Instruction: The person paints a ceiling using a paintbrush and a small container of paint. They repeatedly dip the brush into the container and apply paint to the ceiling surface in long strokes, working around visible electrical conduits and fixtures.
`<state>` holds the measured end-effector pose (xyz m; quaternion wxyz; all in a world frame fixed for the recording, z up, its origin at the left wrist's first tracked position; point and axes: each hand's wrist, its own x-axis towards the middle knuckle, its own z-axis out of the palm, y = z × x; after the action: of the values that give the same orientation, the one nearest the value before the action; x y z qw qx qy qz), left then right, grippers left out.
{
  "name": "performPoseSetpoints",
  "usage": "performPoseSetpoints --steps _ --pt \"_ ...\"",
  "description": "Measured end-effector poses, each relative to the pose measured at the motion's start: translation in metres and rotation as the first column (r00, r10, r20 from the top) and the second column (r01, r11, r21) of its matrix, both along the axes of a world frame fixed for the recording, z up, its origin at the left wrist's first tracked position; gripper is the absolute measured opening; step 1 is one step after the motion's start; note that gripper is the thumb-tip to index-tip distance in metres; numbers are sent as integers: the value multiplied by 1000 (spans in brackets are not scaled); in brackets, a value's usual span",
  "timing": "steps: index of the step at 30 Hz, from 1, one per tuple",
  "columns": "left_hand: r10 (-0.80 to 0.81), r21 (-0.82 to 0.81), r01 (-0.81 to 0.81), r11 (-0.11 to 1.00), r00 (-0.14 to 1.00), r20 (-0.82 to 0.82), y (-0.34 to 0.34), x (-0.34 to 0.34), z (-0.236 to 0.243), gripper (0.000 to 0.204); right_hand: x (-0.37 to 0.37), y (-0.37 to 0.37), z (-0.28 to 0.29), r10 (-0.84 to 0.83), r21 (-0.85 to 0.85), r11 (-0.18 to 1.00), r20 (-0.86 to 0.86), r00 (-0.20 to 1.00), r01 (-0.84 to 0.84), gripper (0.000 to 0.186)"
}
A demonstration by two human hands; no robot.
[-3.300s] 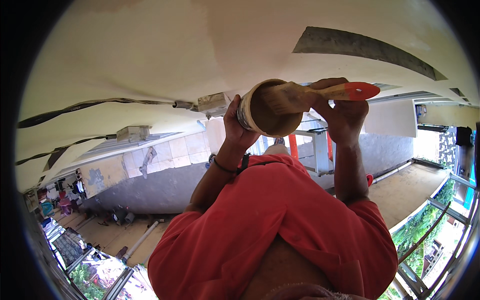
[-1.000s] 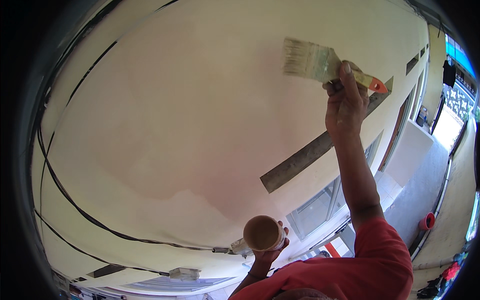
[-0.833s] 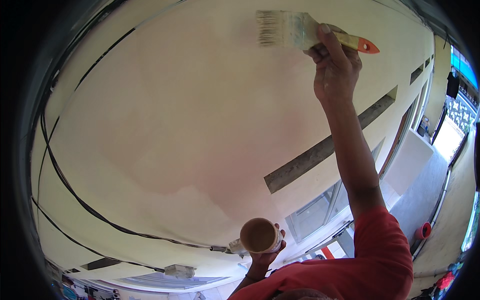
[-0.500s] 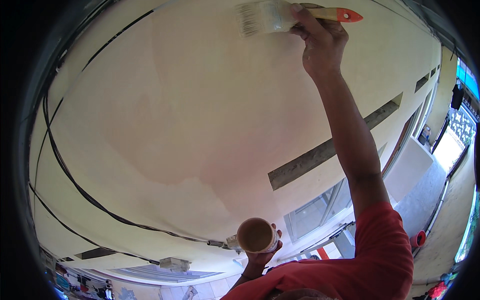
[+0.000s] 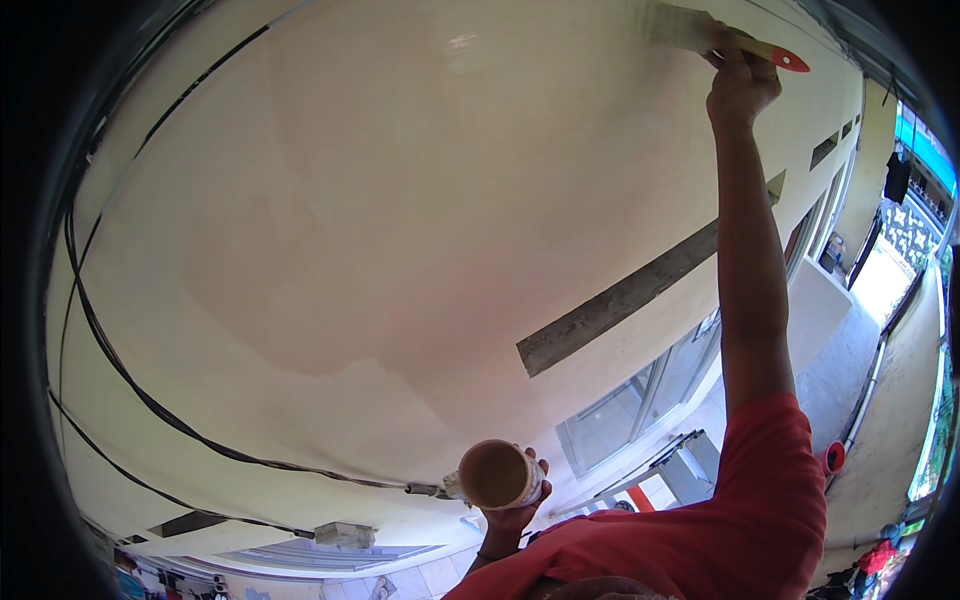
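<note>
High at the upper right, my right hand (image 5: 745, 85) grips a wide paintbrush (image 5: 681, 27) by its wooden handle, which ends in a red tip. Its pale bristles lie against or very near the cream wall (image 5: 560, 180) and are blurred by motion. Low in the middle, my left hand (image 5: 512, 522) is wrapped round a round cup (image 5: 497, 476), its open mouth facing up. Brownish-beige liquid, or the cup's own inside, shows within; I cannot tell how full it is. Pinkish damp-looking patches (image 5: 310, 330) mark the wall, and a small wet sheen shows near its top.
A long grey recess (image 5: 620, 300) is cut in the wall left of my right arm. Black cables (image 5: 190, 432) hang along the left and lead to a small box (image 5: 345, 535). Windows (image 5: 640, 400) sit low, and a red bucket (image 5: 832, 457) stands on the right.
My right hand has swept the paintbrush to the right and slightly down across the wall. The view has shifted a little; my left hand still holds the cup.
</note>
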<state>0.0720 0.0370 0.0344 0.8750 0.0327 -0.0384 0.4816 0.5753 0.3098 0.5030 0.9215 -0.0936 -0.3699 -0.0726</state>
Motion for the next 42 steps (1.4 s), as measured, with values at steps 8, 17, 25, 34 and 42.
performPoseSetpoints --steps 8,17,25,34,42 --pt "30 80 -32 996 999 30 -2 -2 -6 79 -26 -9 -3 -630 -214 725 180 756 655 26" --pt "47 77 -49 996 998 28 -3 -2 3 75 -253 -86 -4 -728 469 686 437 529 556 24" --pt "22 62 -23 998 1000 8 2 -5 -4 74 -226 -57 16 172 -18 983 437 883 -182 16" --pt "18 64 -20 998 999 29 -2 0 -6 75 -14 9 29 -26 68 998 100 995 19 15" --pt "-7 49 6 999 1000 22 0 6 -3 75 31 5 0 -537 -23 833 209 817 553 14"
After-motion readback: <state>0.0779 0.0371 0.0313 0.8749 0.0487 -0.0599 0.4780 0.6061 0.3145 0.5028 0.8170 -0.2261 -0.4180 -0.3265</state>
